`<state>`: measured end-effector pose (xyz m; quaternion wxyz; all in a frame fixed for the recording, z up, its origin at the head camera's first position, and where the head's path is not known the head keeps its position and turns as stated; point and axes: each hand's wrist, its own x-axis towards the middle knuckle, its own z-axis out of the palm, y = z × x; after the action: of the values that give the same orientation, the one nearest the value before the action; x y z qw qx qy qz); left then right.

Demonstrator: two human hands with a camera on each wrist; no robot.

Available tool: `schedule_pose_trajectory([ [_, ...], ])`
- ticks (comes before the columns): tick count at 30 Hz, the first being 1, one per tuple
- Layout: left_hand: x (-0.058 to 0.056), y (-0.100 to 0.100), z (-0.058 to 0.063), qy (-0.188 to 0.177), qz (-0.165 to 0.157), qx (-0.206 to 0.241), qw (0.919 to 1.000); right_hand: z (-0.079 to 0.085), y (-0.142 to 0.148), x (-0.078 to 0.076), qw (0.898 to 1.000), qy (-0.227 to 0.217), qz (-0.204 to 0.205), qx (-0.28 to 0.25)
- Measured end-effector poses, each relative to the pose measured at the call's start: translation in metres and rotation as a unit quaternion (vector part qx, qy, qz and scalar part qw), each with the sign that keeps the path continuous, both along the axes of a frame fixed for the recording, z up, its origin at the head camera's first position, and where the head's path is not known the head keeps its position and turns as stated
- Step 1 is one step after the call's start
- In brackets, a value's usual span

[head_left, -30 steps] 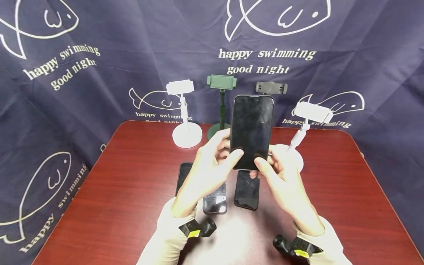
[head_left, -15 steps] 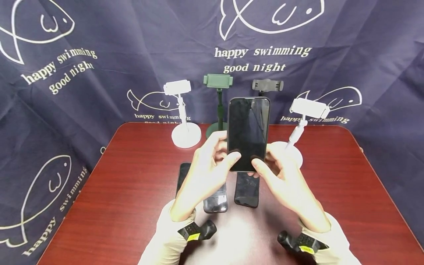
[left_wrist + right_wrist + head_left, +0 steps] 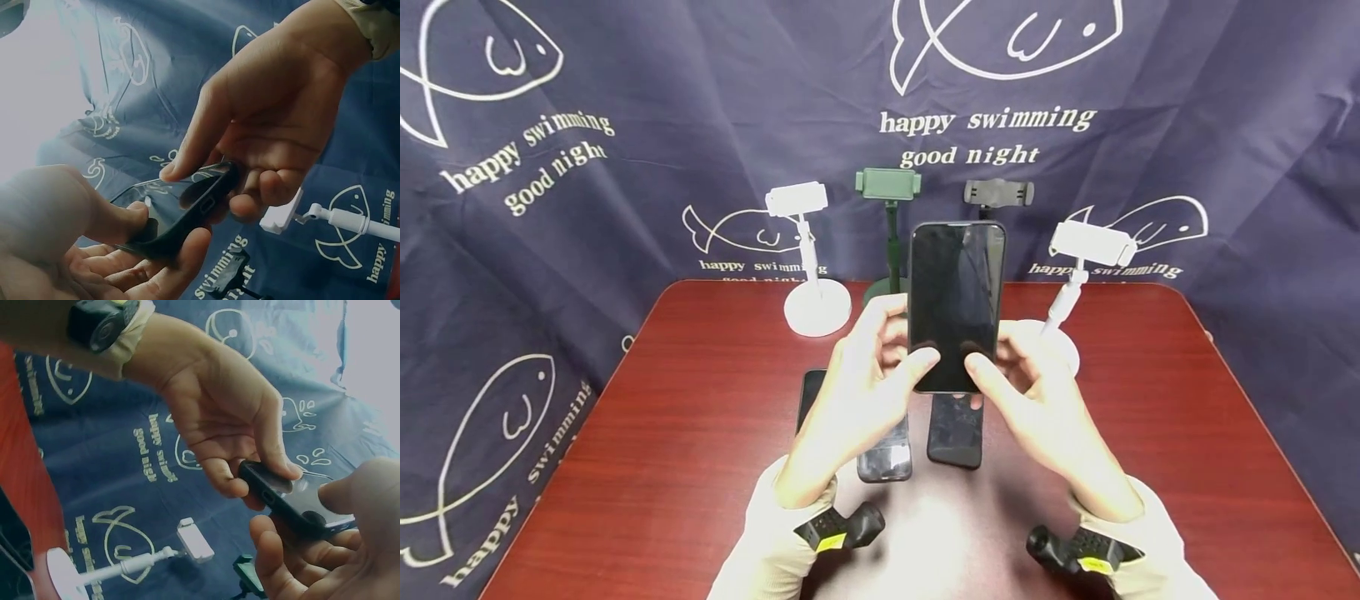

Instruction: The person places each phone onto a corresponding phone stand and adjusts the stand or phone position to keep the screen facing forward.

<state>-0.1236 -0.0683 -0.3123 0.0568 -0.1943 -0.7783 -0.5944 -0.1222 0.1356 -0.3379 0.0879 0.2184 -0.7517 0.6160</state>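
The green stand (image 3: 892, 250) is on the red-brown table (image 3: 1150, 417), near the back edge; a white stand (image 3: 808, 254) with a round foot is just left of the green stand; a gray holder (image 3: 998, 193) sticks up just right of it, with its bottom part hidden; another white stand (image 3: 1063, 302) is farther right of it and closer to the front; three phones lie flat in front of it: a black phone (image 3: 810, 393) to the left, partly hidden, a shiny phone (image 3: 886, 460) straight ahead, and a dark phone (image 3: 955, 437) a bit right; behind it hangs a blue cloth (image 3: 760, 83) with white fish and words.
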Motion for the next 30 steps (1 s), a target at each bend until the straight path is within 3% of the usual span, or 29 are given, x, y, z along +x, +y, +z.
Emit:
schedule_pose_trajectory([
  [7, 0.0041, 0.0025, -0.0001, -0.013, 0.003, -0.026, 0.9996, -0.0007, 0.0005, 0.0018, 0.999, -0.03, -0.006, -0.019],
  [13, 0.0019, 0.0036, -0.0013, 0.003, 0.004, -0.043, 0.999, 0.0002, 0.0, 0.0007, 0.999, -0.037, -0.029, 0.001],
  [21, -0.0001, 0.008, -0.0055, -0.013, -0.027, -0.018, 0.9994, 0.0011, 0.0019, 0.0, 0.998, -0.005, -0.055, 0.004],
  [30, -0.0013, 0.0099, -0.0062, 0.014, -0.013, -0.013, 0.9997, 0.0029, 0.0045, -0.0038, 0.997, 0.048, -0.059, -0.012],
])
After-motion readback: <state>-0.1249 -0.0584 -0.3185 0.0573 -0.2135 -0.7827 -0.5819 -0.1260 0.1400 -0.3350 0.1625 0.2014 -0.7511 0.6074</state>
